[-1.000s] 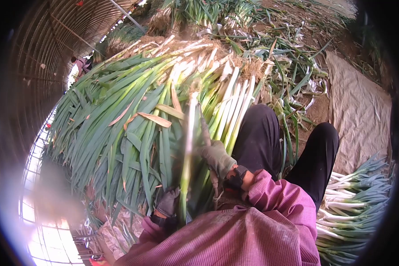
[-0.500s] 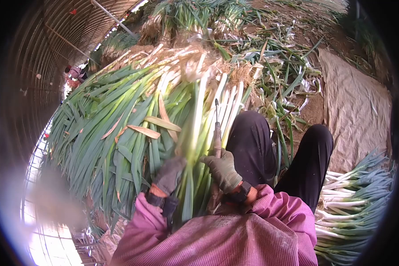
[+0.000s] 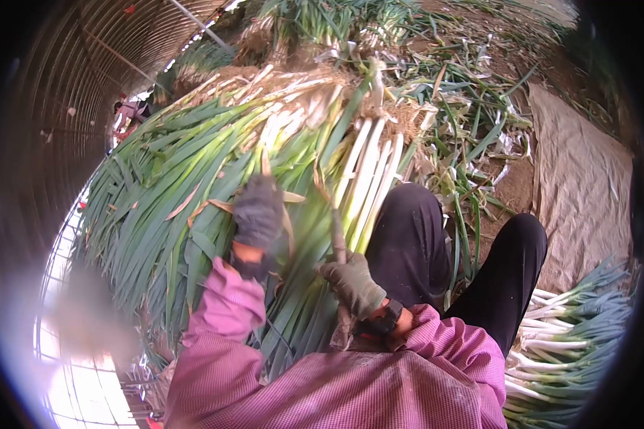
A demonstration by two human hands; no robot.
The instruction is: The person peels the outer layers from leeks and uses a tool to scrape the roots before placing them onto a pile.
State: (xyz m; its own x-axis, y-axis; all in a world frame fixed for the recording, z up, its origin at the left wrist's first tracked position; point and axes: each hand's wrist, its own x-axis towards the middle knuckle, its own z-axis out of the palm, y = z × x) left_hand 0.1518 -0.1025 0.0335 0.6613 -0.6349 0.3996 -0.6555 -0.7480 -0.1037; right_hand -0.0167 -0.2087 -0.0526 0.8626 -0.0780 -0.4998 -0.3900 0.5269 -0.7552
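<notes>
My left hand [image 3: 257, 212], in a dark grey glove, is over the heap of long green onions [image 3: 186, 193], above their green leaves. Motion blur hides what its fingers do. My right hand [image 3: 354, 286], in an olive-grey glove, is closed around a slim brown-handled tool [image 3: 338, 236] that points away from me. Just past the tool, several white onion stalks [image 3: 368, 171] lie beside my left knee, roots at the far end. A blurred onion stalk [image 3: 376, 84] stands out above them.
Cleaned green onions [image 3: 551, 350] lie in a pile at my right. Beyond my knees are stripped leaves [image 3: 472, 129] and a tan cloth sheet [image 3: 579, 179]. More onion bundles [image 3: 322, 25] stand at the back. Another person [image 3: 129, 114] is far left, near the ribbed tunnel wall [image 3: 71, 93].
My left hand has moved forward, away from my lap and over the heap. A white stalk left of the tool has gone from its place. My right hand keeps the tool, whose tip is now blurred.
</notes>
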